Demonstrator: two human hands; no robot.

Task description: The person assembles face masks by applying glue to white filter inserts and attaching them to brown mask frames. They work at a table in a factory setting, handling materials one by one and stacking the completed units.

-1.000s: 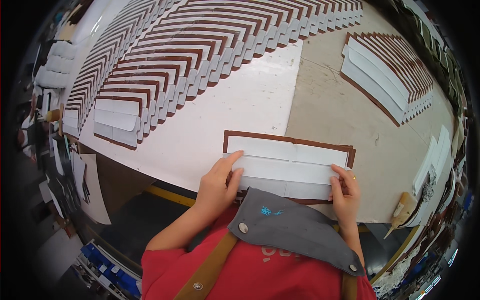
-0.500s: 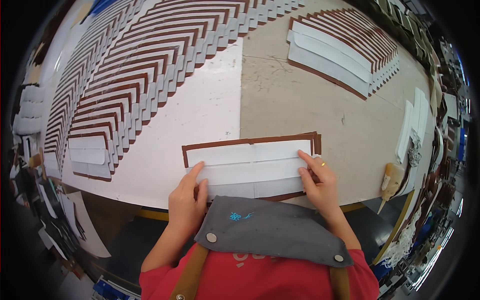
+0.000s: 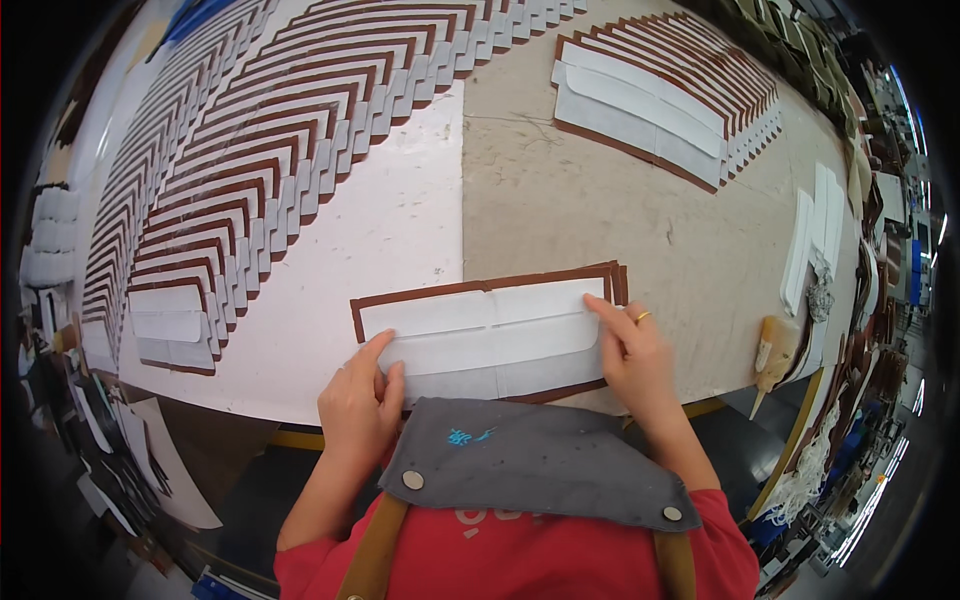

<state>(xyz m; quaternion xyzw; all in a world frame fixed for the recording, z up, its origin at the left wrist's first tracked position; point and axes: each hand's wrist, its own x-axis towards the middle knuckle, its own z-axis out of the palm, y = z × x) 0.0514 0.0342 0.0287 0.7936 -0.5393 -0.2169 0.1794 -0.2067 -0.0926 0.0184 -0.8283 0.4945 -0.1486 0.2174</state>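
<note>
A brown leather panel point(image 3: 480, 287) lies flat near the table's front edge, with white lining strips point(image 3: 490, 340) laid over it. My left hand point(image 3: 358, 405) rests on the lower left corner of the strips, fingers pressing down. At the right end my right hand point(image 3: 632, 352), wearing a ring, presses its fingers flat on the white lining. Neither hand grips anything. My grey apron bib point(image 3: 530, 460) hides the panel's near edge.
Long overlapping rows of the same brown-and-white panels point(image 3: 270, 140) cover the left and back of the table point(image 3: 560, 200). Another stack point(image 3: 660, 100) lies at the back right. White strips point(image 3: 815, 240) and a glue bottle point(image 3: 768, 355) sit at the right edge.
The view has shifted, so the panel now sits more central. Both hands stay pressed on the white lining, the left at its lower left, the right at its right end.
</note>
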